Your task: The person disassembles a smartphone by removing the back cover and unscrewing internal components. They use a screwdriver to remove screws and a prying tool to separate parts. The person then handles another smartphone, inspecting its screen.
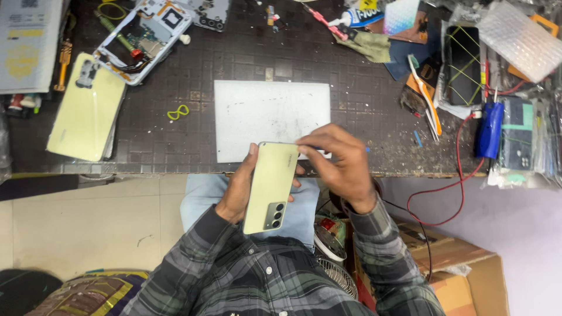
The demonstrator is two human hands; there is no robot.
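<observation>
The left hand (pixel 239 190) cradles a pale yellow phone (pixel 271 187) from beneath, back side up, with the camera lenses at the near end. The thumb lies along the phone's left edge and the fingertips show at its right edge, so the hand is wrapped closed around the phone. The phone is held in the air just near of the table's front edge, over the person's lap, tilted slightly so its far end leans right.

The right hand (pixel 339 164) comes in from the right, fingers curled and pinched at the phone's far right corner. A thin blue tool (pixel 321 148) seems to sit between those fingertips, though most of it is hidden, so what exactly is held cannot be told for certain.

On the dark worktable (pixel 363 105), just beyond the phone, lies a white mat (pixel 263 111). At the far left lies a loose pale yellow back cover (pixel 86 111), and beyond it an opened phone body (pixel 143 38) with its insides showing. A small yellow-green rubber band (pixel 178 112) lies between the cover and the mat. At the right are a black phone (pixel 462 58) bound with yellow bands, a blue gadget (pixel 489 129) with a red wire (pixel 451 193) trailing off the table, and a cardboard box (pixel 462 269) on the floor.
</observation>
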